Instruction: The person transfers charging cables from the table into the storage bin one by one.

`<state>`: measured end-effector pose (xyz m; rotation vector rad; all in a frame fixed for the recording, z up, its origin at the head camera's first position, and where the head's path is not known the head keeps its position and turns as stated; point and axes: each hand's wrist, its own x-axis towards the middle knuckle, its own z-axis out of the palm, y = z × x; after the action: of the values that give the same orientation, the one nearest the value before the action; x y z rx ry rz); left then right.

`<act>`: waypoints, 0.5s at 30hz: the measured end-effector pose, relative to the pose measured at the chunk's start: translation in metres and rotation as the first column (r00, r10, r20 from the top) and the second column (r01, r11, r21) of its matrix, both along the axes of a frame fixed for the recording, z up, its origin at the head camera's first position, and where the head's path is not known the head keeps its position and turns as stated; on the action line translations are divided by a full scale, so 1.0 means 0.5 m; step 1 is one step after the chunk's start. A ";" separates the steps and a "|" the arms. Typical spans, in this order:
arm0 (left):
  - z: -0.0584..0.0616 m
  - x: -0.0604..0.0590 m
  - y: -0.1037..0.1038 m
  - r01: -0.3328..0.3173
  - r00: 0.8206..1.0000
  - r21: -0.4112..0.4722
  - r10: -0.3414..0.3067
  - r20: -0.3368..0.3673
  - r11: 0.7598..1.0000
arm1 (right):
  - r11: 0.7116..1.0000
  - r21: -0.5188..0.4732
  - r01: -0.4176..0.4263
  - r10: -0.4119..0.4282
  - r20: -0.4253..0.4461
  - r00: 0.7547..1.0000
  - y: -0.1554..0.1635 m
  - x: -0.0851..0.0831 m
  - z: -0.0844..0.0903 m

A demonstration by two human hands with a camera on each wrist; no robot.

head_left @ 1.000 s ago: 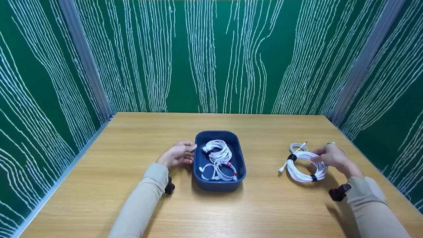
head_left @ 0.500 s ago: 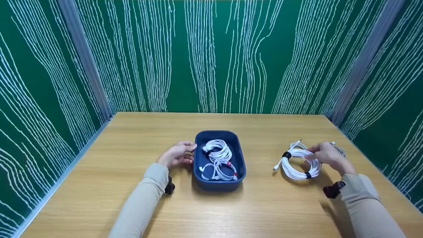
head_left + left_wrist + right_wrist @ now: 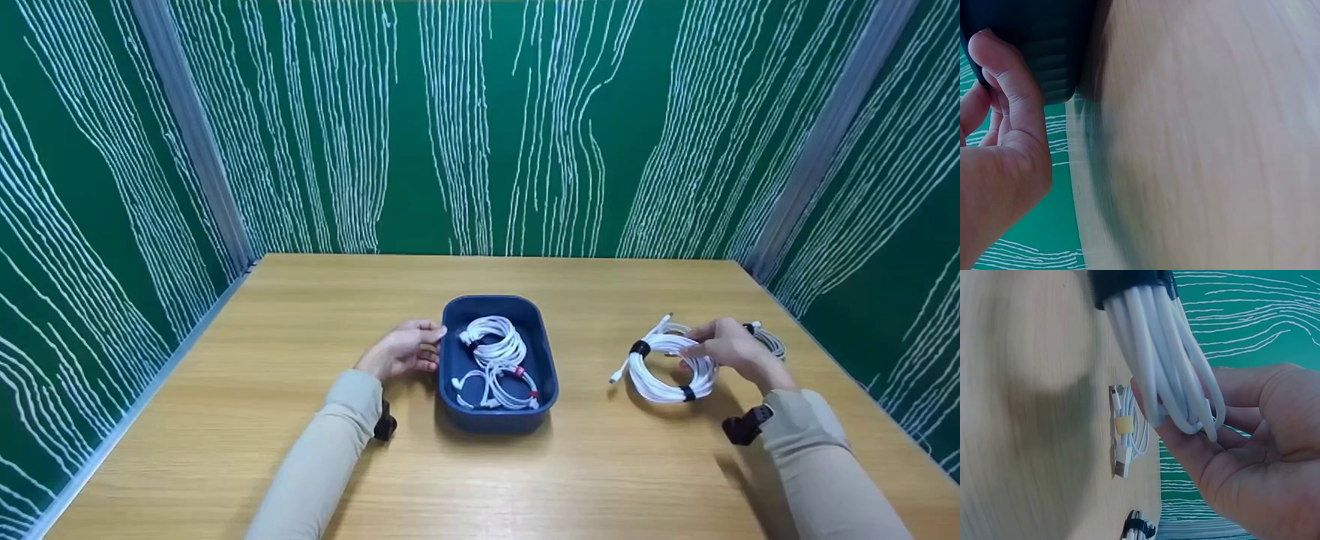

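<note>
My right hand (image 3: pixel 731 351) pinches a large coiled white cable (image 3: pixel 652 390) held above the table, bundled with black straps. In the right wrist view its loops (image 3: pixel 1154 354) hang between my thumb and fingers. At the middle of the table stands a dark blue plastic bin (image 3: pixel 553 367). My left hand (image 3: pixel 405 349) grips its left rim, and the left wrist view shows the thumb against the bin's outer wall (image 3: pixel 1055 62). Inside the bin lie a coiled white cable with a black strap (image 3: pixel 499 341) and a thinner white cable with red ties (image 3: pixel 514 390).
Behind my right hand, two smaller cables lie on the wooden table (image 3: pixel 585 480). One white USB cable (image 3: pixel 1137 433) has a yellowish tie; another cable (image 3: pixel 771 343) has a black strap. Green panels with white lines (image 3: pixel 510 135) stand along the back and sides.
My right hand has moved left with the large cable coil, uncovering the black-strapped cable behind it. My left hand and the bin have stayed in place.
</note>
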<state>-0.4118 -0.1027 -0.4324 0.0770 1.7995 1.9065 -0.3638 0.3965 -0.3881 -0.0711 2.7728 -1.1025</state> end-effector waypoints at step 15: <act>-0.001 -0.001 0.002 -0.018 1.000 0.001 0.018 0.003 1.000 | 0.998 -0.065 -0.007 0.010 0.043 0.999 -0.023 -0.010 0.004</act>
<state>-0.4123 -0.1016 -0.4329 0.0582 1.8037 1.9192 -0.3690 0.3849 -0.3859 -0.0663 2.6965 -1.1771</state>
